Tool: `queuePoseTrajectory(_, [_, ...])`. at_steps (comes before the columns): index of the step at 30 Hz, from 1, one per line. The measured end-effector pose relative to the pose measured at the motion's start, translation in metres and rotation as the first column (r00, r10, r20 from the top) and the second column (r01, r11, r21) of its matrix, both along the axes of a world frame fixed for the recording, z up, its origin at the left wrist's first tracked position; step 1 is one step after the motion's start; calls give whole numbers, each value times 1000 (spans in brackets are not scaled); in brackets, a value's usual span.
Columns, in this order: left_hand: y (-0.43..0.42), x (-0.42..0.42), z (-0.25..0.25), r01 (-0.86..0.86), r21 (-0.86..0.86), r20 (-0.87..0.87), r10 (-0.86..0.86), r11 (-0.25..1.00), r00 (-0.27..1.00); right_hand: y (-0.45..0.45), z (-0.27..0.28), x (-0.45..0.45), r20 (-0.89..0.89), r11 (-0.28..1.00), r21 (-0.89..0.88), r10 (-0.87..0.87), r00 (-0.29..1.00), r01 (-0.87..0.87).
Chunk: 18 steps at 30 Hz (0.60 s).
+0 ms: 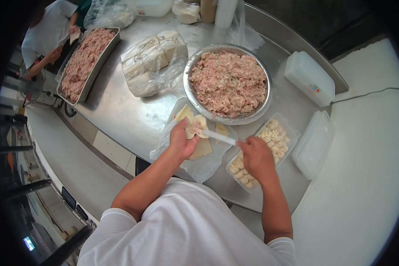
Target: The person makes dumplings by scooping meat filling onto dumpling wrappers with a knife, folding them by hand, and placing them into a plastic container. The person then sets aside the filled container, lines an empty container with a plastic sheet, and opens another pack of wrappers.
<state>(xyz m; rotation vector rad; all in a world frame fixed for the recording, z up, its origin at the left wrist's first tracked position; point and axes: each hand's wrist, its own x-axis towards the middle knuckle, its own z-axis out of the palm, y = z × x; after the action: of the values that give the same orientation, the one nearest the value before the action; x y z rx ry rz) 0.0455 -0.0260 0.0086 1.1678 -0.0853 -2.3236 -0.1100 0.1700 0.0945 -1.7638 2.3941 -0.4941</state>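
Note:
My left hand (pixel 180 141) is closed around a thin dumpling wrapper (pixel 202 120) with a little pink meat filling on it. In my right hand (pixel 256 156) is a flat white spatula (pixel 220 137), its far end touching the filling. More square wrappers (pixel 201 149) lie beneath my left hand on a clear plastic sheet (pixel 166 144). Just ahead stands a metal bowl (pixel 187 84) heaped with minced meat (pixel 228 82). Partly hidden under my right hand, a clear plastic container (pixel 295 134) holds rows of folded dumplings (pixel 277 141).
A wrapped stack of wrappers (pixel 153 55) lies left of the bowl. Farther left is a metal tray (pixel 110 49) of minced meat. Two translucent plastic boxes (pixel 309 75) (pixel 313 144) sit at right by the white wall (pixel 368 115). Another person (pixel 46 33) works at far left.

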Motion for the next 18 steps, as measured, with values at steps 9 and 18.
queuePoseTrajectory(9, [4, -24, 5, 74, -39, -98, -77, 996, 992, -47, 9, -45, -174, 990, 131, 78, 982, -55])
queuePoseTrajectory(18, [8, -30, 16, 76, 16, -132, -73, 997, 989, -13, -15, -28, -39, 994, -113, 6, 999, -10])
